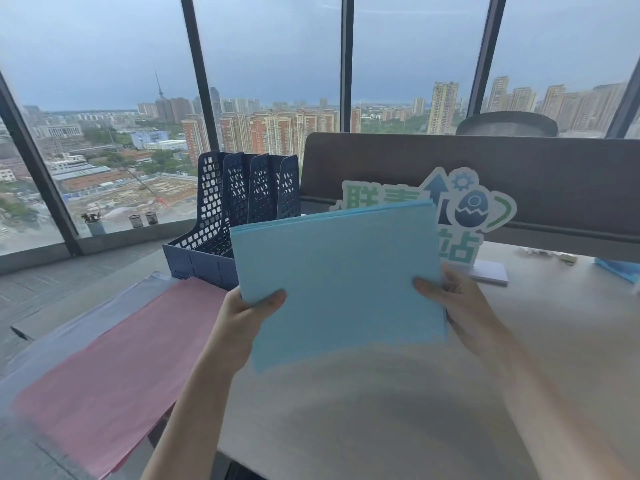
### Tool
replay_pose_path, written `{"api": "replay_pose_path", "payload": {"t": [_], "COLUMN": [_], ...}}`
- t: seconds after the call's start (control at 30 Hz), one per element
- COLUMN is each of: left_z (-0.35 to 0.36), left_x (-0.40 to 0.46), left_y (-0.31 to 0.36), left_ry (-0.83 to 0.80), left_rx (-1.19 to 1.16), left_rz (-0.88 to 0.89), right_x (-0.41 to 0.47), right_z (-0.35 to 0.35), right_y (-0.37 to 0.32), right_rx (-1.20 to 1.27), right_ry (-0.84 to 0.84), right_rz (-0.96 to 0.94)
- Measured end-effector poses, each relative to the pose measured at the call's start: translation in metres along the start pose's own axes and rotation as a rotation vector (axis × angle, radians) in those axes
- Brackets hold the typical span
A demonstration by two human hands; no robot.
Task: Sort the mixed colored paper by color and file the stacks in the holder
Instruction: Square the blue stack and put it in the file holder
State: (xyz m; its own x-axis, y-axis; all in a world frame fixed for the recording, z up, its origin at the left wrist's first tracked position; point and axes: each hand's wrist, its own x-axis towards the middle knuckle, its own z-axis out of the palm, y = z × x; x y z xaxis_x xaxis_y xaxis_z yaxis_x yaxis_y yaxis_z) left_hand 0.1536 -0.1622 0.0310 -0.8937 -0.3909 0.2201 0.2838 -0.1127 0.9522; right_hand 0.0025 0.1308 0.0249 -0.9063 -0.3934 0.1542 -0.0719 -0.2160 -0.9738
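**A:** Start at the left edge of the table. What lies there?

**B:** A pale lavender stack [104,306] at the far left, and a pink stack [114,368] lying flat partly over it, reaching toward the near left corner.

**A:** And behind them?

**B:** The dark blue holder [239,209] stands upright near the far left part of the table [381,410], its perforated dividers side by side. I can't make out any paper in its slots.

**A:** Where is the blue paper?

**B:** The light blue stack [339,275] is lifted off the table, tilted up toward the camera, just right of the holder and covering its near right corner.

**A:** How is it held?

**B:** The left hand [246,320] grips the stack's lower left edge, thumb on the front face, fingers hidden behind. The right hand [457,306] grips the right edge, thumb pressed on the front, fingers curled behind the sheets.

**A:** Anything further right?

**B:** A cut-out sign [464,209] with green characters and an egg stands behind the stack, in front of a brown divider panel [519,174]. At the far right edge a bit of blue paper [618,268] shows.
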Motion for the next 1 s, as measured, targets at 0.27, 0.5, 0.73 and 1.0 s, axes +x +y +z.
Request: {"api": "replay_pose_path", "payload": {"t": [0.27, 0.5, 0.73, 1.0], "left_z": [-0.005, -0.014, -0.005, -0.015], "left_x": [-0.006, -0.012, -0.008, -0.01], "left_y": [-0.024, -0.021, -0.02, -0.026], "left_ry": [0.1, -0.017, 0.094, 0.009], "left_rx": [0.138, 0.034, 0.107, 0.063], "left_rz": [-0.021, -0.029, 0.01, -0.089], "right_x": [-0.006, -0.014, -0.012, -0.006], "right_z": [0.031, 0.031, 0.034, 0.026], "right_y": [0.031, 0.038, 0.04, 0.049], "right_rx": [-0.188, -0.144, -0.145, -0.128], "right_ry": [0.209, 0.223, 0.167, 0.133], "right_rz": [-0.146, -0.22, -0.252, -0.225]}}
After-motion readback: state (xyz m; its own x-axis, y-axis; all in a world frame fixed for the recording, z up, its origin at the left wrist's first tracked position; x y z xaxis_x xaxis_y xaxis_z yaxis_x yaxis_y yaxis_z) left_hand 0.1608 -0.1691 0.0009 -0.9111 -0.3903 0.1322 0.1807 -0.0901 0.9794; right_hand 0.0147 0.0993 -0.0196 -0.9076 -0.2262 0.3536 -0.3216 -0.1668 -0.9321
